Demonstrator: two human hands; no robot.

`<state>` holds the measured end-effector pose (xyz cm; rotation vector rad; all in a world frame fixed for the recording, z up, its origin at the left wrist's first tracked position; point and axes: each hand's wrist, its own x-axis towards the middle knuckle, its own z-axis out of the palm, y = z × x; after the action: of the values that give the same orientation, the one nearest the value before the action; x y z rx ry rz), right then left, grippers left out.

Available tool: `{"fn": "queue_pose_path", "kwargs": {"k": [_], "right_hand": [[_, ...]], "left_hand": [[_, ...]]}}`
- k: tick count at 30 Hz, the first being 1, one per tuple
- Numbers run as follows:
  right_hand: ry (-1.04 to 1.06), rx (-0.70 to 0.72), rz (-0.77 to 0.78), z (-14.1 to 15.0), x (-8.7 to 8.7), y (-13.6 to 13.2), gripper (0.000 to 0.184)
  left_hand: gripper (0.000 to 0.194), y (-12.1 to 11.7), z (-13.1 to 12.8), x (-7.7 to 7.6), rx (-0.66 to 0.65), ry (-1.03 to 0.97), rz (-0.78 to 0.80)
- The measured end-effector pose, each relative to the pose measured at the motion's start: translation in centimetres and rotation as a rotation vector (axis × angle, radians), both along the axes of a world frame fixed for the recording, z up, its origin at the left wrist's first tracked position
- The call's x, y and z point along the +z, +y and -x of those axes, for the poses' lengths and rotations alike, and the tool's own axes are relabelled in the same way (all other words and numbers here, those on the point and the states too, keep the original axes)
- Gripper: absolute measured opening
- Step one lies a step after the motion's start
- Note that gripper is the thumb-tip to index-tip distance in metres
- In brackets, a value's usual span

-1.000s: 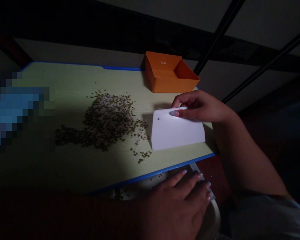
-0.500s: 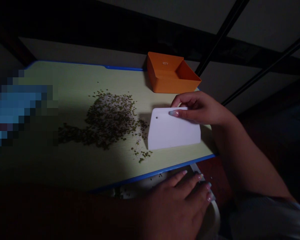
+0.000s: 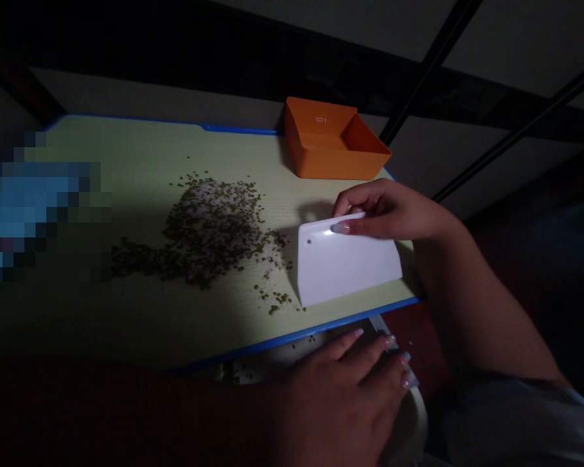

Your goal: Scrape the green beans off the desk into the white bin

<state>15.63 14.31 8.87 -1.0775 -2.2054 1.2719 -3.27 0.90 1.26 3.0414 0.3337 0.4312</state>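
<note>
My right hand (image 3: 387,211) pinches the upper edge of a white dough scraper (image 3: 348,263), thumb on its near face. The scraper is tilted, its long edge low over the table near the front rim. To its left lies a spread pile of small green beans mixed with white grains (image 3: 214,227), with a few strays close to the scraper's left corner. My left hand (image 3: 350,395) has its fingers stretched out, palm down, over a pale container (image 3: 277,355) below the table's front edge. Some dark beans show inside that container.
An orange open bin (image 3: 338,155) stands at the table's back right corner. The pale table (image 3: 126,152) has a blue rim. A pixelated blue patch (image 3: 24,207) covers the left side. Dark panels rise behind the table.
The scraper has shifted slightly right and toward the front edge, and its tilt has changed. My left hand rests in nearly the same place.
</note>
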Motion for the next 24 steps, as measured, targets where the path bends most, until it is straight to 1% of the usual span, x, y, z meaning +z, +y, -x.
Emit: {"fn": "queue_pose_path", "kwargs": {"k": [5,12,16,20,22,24], "right_hand": [[0.018,-0.018,0.008,0.0,0.1,-0.1,0.023],[0.034,0.000,-0.016,0.4,-0.1,-0.3,0.022],[0.028,-0.066,0.021,0.0,0.4,-0.5,0.022],[0.016,-0.144,-0.019,-0.5,0.9,-0.7,0.021],[-0.006,-0.130,-0.022,-0.5,1.0,-0.6,0.020],[-0.029,-0.082,-0.004,-0.4,0.8,-0.5,0.020]], "left_hand": [[0.043,0.1,-0.1,0.2,0.002,0.013,0.008],[0.042,-0.1,0.0,-0.1,0.008,-0.014,-0.005],[0.043,-0.1,-0.1,-0.1,0.012,-0.003,0.005],[0.046,0.0,0.0,0.1,-0.011,0.012,0.024],[0.047,0.0,0.0,0.3,-0.018,0.028,0.042],[0.048,0.1,0.1,0.6,-0.019,0.052,0.057]]}}
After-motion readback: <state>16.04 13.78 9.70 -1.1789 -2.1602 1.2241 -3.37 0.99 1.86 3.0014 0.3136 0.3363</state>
